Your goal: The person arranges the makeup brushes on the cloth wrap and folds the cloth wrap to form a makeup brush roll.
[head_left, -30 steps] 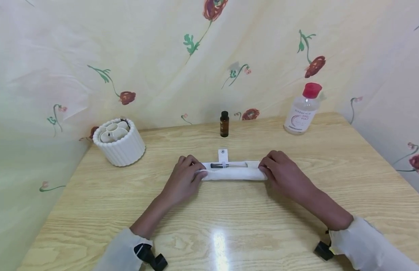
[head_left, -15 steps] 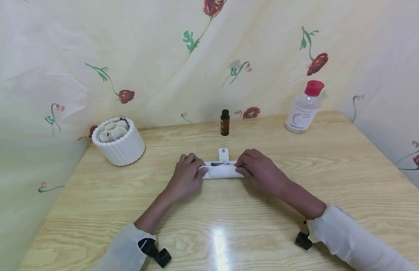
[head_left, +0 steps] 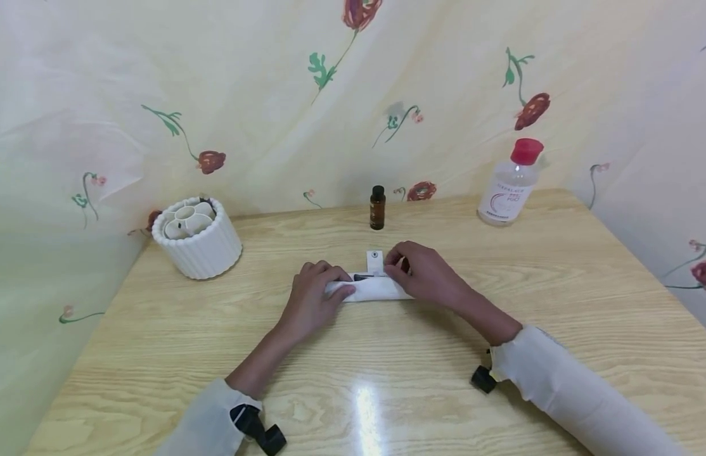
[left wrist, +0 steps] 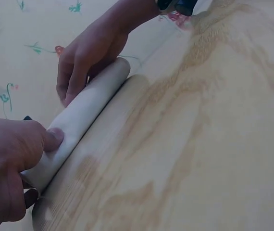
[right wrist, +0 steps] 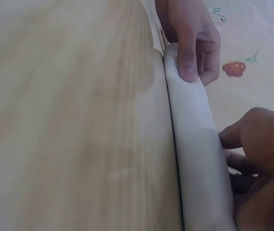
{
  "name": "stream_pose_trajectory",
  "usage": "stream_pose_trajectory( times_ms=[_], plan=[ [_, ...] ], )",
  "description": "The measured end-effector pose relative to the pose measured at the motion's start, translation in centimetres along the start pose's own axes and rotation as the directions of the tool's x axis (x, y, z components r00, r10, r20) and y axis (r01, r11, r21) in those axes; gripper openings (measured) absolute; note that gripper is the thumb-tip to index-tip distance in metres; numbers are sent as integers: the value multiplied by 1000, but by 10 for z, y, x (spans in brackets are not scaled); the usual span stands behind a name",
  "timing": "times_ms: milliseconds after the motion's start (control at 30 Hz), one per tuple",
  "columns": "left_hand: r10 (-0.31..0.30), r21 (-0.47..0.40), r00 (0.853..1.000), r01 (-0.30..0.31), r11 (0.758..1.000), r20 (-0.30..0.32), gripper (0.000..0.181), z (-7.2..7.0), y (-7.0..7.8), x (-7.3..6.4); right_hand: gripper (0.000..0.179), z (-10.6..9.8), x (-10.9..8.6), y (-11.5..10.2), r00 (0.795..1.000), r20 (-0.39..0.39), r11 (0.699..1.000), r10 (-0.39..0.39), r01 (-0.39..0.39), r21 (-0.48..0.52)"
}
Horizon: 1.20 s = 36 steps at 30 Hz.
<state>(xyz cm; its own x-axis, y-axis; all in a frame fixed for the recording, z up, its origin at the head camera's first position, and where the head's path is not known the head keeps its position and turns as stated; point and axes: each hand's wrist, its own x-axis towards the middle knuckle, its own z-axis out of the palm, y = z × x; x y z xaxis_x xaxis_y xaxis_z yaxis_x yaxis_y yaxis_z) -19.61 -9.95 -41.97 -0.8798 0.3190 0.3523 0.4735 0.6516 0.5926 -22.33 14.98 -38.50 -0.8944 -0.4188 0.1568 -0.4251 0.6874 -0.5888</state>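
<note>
A white roll-up pouch (head_left: 378, 291) lies on the table, its near edge rolled into a tube. From its back edge a small snap tab (head_left: 374, 258) with a metal stud points away. A dark slim item (head_left: 361, 277) shows in the fold. My left hand (head_left: 315, 294) grips the pouch's left end, thumb on top of the roll (left wrist: 79, 127) and fingers behind. My right hand (head_left: 424, 272) is bent over the right part, its fingertips right at the tab's side. In the right wrist view, its fingers (right wrist: 242, 139) reach behind the roll; what they pinch I cannot tell.
A small brown bottle (head_left: 377, 209) with a black cap stands behind the pouch. To the back left is a ribbed white holder (head_left: 199, 247) with round compartments. A clear bottle (head_left: 507, 190) with a red cap stands at the back right, near the flowered cloth backdrop (head_left: 273, 95).
My right hand has left the pouch's right end, moved left along the roll, then up beside the snap tab. The left hand keeps its place on the left end.
</note>
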Motion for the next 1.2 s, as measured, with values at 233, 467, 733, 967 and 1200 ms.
stream_pose_trajectory(
  times_ms=[233,467,733,967,1200],
  plan=[
    [5,-53,1000,-4,999,11,8,2,-2,-1,34,9,16,8,998,23,993,60,-62,99],
    [8,-111,999,-3,994,43,8,1,-9,2,10,6,13,10,997,-54,989,53,-45,144],
    [-29,-156,998,36,987,52,8,-2,-14,0,8,5,11,12,996,1,986,-89,88,145],
    [-47,-191,997,58,980,60,8,-2,-15,0,9,1,12,23,983,87,967,-159,137,214],
    [-58,-176,997,67,982,57,7,-2,-14,0,9,-3,11,28,949,149,939,-278,236,249]
  ],
)
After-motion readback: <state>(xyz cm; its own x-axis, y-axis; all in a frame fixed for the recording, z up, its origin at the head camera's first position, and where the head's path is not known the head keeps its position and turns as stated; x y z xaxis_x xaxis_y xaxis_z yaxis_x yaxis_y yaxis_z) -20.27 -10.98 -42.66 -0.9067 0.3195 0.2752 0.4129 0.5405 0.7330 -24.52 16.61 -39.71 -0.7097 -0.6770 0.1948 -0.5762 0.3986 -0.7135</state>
